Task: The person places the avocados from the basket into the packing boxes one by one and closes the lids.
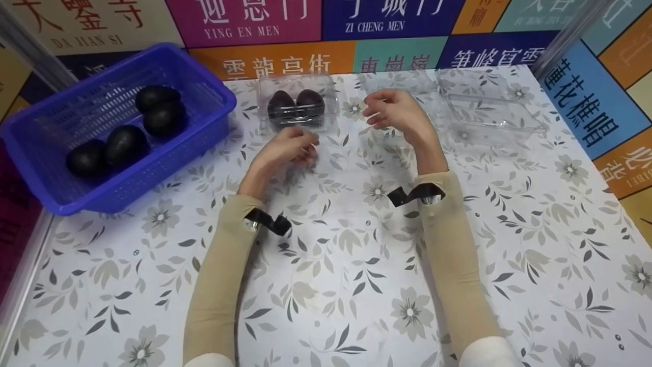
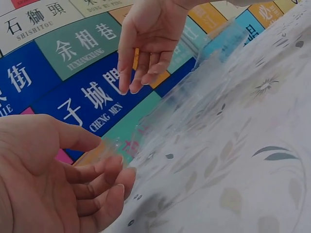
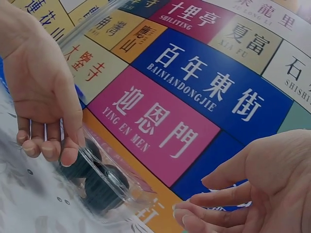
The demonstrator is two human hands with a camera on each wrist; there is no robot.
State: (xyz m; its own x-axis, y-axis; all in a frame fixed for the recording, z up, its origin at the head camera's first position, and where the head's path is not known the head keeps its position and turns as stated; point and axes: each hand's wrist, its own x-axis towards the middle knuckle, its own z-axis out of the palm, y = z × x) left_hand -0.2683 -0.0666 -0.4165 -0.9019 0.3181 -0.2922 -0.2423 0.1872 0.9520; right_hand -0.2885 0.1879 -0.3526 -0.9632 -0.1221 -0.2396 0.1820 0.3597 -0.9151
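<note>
My left hand (image 1: 290,145) hovers just in front of a clear plastic box (image 1: 328,92), its fingers loosely bent around nothing. Inside that box lie two dark oval fruits (image 1: 310,104) that look like avocados. To the right, my right hand (image 1: 400,114) is raised over the table with relaxed, slightly bent fingers and holds nothing. In the right wrist view the box with the dark fruits (image 3: 104,187) shows beyond the left hand (image 3: 46,92). Whether the left fingertips touch the box is hard to tell.
A blue plastic basket (image 1: 219,97) at the left holds several more dark fruits (image 1: 127,145). Another clear plastic container (image 1: 501,127) stands at the right rear, with more clear plastic (image 1: 402,81) behind my right hand. Coloured panels with writing (image 1: 244,20) line the back.
</note>
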